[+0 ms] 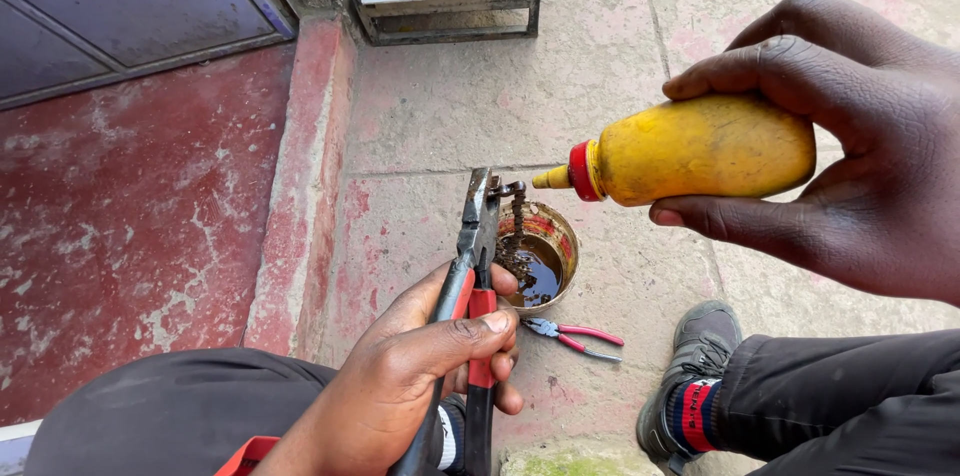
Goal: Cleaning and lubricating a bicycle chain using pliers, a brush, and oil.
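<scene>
The right hand (850, 146) is closed around a yellow squeeze bottle (700, 148), held sideways, nozzle pointing left. Below and left of it, the left hand (420, 376) grips red-handled pliers (472, 276), jaws clamped on a short chain (516, 226) hanging into an oil tin (545, 256). Small red pliers (575, 336) lie just right of the left hand.

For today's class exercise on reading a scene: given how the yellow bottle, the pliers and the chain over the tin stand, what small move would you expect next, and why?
Probably a light squeeze of the yellow bottle. The right hand holds it on its side, nozzle aimed at the chain. The left hand grips pliers that hang the chain over a tin of dark liquid, which would catch drips.
</scene>
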